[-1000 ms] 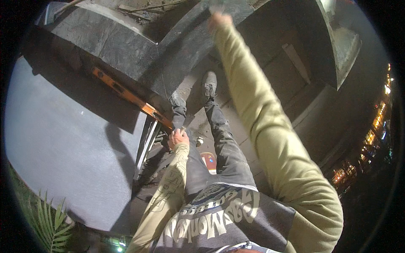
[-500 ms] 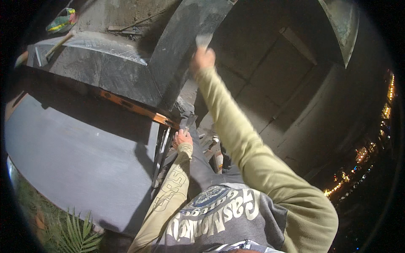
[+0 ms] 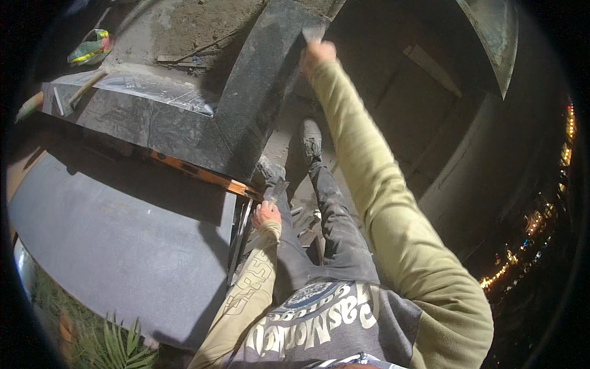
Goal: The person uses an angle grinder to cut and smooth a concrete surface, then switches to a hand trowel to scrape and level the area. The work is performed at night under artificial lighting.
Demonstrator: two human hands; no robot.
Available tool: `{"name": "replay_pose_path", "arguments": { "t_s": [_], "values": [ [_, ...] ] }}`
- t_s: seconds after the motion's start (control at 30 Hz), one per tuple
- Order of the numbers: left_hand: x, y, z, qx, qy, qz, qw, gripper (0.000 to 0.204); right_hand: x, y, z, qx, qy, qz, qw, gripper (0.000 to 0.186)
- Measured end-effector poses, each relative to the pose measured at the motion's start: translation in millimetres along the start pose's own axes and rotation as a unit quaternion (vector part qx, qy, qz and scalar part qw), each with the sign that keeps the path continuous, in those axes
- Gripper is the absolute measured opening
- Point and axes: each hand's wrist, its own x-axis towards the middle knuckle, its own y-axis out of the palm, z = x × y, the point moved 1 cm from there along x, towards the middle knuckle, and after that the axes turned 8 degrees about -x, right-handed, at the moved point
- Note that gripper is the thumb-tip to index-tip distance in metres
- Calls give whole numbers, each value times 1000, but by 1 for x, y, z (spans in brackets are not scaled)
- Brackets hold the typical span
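My right hand (image 3: 318,56) is stretched far forward, closed around a putty knife. That knife's flat pale blade (image 3: 313,32) meets the far right edge of a dark stone slab (image 3: 261,64). Closer to my body, my left hand (image 3: 266,213) grips a second flat-bladed scraper (image 3: 276,192), with its blade pointing away from me. This scraper is just beyond the right end of an orange bar (image 3: 203,174) that runs beneath the slab's near edge. Fingers hide most of both handles.
A wooden-handled hammer (image 3: 86,90) rests on the slab's left arm, near a green and yellow bag (image 3: 90,49). A large grey panel (image 3: 129,227) lies at left. Loose scraps (image 3: 301,220) lie around my legs. A pointed slab corner (image 3: 495,46) juts in at upper right.
My right hand has moved farther away and slightly right along the slab with the putty knife. The left hand has dropped slightly, still holding its scraper. My right shoe has come into view.
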Motion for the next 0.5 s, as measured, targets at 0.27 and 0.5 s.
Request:
{"name": "replay_pose_path", "arguments": {
  "t_s": [0.27, 0.5],
  "values": [
    [-2, 10, 11, -19, -43, 29, 998, 21, 19, -18, 7, -194, 15, 91, 977, 14],
    [-2, 10, 6, -11, -62, 29, 998, 24, 49, -1, 53, -198, -42, 47, 978, 19]
  ]
}}
